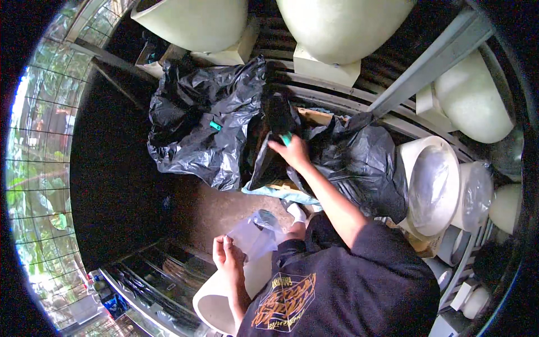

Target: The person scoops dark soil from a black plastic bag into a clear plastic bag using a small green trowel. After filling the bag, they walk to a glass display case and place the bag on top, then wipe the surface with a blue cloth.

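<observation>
My left hand (pixel 228 254) pinches the edge of a transparent plastic bag (pixel 257 240), which hangs over the concrete floor and contains something I cannot make out. Ahead, my right hand (pixel 293 153) is over the opening between sheets of black plastic, with a small teal object (pixel 287 139) at its fingers. A similar teal piece (pixel 215 125) lies on the crumpled black plastic bag (pixel 198 147) to the left. More black plastic (pixel 358 162) bulges to the right of my right forearm. Light blue cloth or padding (pixel 282 194) edges the support under the opening.
Large pale rounded vessels (pixel 343 29) stand on slatted racks ahead; others, like a plastic-wrapped one (pixel 434 185), are at the right. A pale cylinder (pixel 217 305) stands by my left forearm. A metal post (pixel 429 63) slants at upper right. Wire mesh (pixel 38 168) borders the left.
</observation>
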`<state>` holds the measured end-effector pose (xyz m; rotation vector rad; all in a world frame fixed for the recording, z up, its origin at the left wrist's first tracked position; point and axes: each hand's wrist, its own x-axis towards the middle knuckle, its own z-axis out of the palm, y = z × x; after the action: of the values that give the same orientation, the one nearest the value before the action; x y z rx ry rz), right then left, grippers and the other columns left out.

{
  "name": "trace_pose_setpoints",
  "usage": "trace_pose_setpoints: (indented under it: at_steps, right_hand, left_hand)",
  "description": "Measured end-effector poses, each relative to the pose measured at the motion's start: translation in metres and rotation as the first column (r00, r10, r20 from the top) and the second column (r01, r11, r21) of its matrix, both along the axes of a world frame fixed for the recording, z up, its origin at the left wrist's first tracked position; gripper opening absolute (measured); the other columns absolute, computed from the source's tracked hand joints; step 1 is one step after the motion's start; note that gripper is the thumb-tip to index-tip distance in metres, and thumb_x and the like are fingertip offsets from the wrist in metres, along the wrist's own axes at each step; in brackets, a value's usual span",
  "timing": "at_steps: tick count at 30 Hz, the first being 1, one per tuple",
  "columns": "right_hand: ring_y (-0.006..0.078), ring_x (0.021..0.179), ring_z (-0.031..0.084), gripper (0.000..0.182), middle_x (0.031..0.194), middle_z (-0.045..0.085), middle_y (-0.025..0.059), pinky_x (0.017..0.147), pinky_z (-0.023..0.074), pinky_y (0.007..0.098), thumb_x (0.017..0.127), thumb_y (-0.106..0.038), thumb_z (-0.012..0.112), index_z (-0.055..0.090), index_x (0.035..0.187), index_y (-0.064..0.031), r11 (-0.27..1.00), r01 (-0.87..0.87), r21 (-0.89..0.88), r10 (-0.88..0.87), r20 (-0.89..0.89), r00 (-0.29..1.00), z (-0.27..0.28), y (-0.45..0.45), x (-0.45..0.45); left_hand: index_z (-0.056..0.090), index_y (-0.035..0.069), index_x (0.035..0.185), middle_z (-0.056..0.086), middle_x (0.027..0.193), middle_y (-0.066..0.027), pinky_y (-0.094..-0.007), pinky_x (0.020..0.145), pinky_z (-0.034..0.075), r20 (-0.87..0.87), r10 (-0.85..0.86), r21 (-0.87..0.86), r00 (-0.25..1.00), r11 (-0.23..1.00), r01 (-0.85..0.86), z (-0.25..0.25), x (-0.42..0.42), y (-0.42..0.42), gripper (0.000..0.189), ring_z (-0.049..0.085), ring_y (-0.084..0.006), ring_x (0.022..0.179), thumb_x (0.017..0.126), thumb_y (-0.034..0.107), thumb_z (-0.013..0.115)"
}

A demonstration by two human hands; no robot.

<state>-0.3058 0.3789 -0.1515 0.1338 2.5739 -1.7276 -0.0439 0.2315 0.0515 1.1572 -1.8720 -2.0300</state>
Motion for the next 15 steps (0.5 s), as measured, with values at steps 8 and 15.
trace_pose_setpoints:
  at_steps: [8, 15]
  right_hand:
    - [0.0402, 0.083, 0.061, 0.036, 0.087, 0.063, 0.0220, 0.072, 0.0481, 0.0467, 0.065, -0.018, 0.079, 0.060, 0.090, -0.0004, 0.938, -0.233, 0.257, 0.142, 0.327, 0.934, -0.092, 0.049, 0.104]
    - [0.0380, 0.075, 0.065, 0.017, 0.076, 0.064, 0.0207, 0.066, 0.0493, 0.0447, 0.071, -0.014, 0.069, 0.063, 0.080, -0.0011, 0.766, -0.605, 0.218, 0.498, 0.394, 0.772, -0.010, 0.135, 0.141]
  left_hand:
    - [0.048, 0.011, 0.089, 0.035, 0.059, 0.0082, -0.0203, 0.042, 0.026, 0.020, -0.072, -0.072, 0.997, 0.995, 0.074, -0.011, -0.018, 0.000, 0.015, 0.030, -0.0014, 0.047, 0.098, 0.022, 0.052]
    - [0.050, 0.010, 0.087, 0.037, 0.062, 0.0086, -0.0185, 0.045, 0.026, 0.062, -0.049, -0.164, 0.997, 0.985, 0.059, -0.009, -0.009, -0.011, 0.020, 0.031, 0.0000, 0.052, 0.099, 0.026, 0.051]
